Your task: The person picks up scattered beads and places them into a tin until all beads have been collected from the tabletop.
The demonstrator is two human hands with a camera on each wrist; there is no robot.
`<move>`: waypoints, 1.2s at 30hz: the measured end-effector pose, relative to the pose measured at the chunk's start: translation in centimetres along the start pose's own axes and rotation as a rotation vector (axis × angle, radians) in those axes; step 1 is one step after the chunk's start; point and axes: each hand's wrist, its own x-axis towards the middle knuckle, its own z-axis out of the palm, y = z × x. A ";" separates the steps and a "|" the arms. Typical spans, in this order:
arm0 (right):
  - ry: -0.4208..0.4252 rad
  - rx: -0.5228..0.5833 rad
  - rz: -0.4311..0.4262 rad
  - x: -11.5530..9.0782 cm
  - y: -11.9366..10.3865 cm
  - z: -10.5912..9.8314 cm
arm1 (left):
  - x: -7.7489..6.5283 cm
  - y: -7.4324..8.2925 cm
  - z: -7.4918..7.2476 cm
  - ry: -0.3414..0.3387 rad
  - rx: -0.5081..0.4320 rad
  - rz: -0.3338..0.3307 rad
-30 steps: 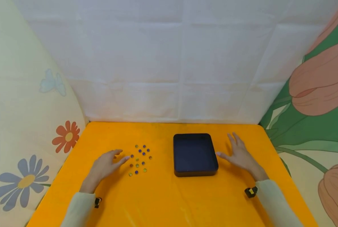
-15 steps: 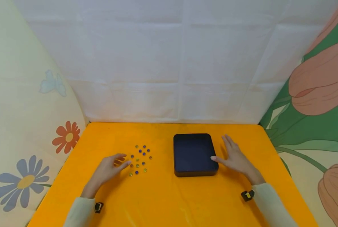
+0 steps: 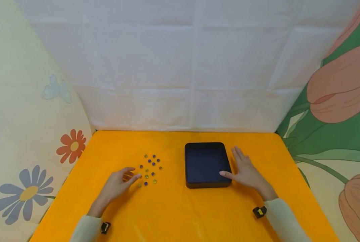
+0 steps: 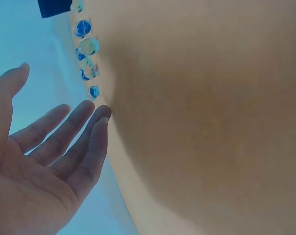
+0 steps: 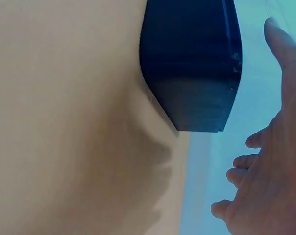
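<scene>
Several small glass marbles (image 3: 146,176), blue, yellow-green and amber, lie scattered on the yellow table left of centre. My left hand (image 3: 116,185) is at their left side, fingers loosely bent, with nothing between them. In the left wrist view the marbles (image 4: 89,46) line up beyond the fingertips (image 4: 105,111). A black square tray (image 3: 207,163) with low walls stands right of the marbles, nothing inside it. My right hand (image 3: 249,174) is at the tray's right side, fingers spread and thumb over the rim. The right wrist view shows this hand (image 5: 265,181) beside the tray's outer wall (image 5: 192,98).
A yellow cloth covers the table (image 3: 180,215). Behind it hangs a white creased sheet (image 3: 180,67). Flower-printed cloth (image 3: 29,134) borders the left side, and tulip-printed cloth (image 3: 340,117) the right. Each wrist carries a small black camera (image 3: 260,211).
My right hand has moved left, bringing its thumb over the tray's right rim. My left hand has shifted slightly right and toward me, its fingers a bit more bent. Marbles and tray stay put.
</scene>
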 end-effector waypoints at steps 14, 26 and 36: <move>0.015 -0.062 -0.026 0.2 -1.0 1.9 | -1.3 -0.2 0.7 0.034 -0.071 -0.044; 0.030 -0.112 -0.064 0.2 -1.6 2.9 | -1.8 0.2 1.6 0.021 -0.133 -0.069; 0.049 -0.131 -0.079 0.0 -1.9 3.0 | -1.8 0.3 2.1 -0.013 -0.206 -0.103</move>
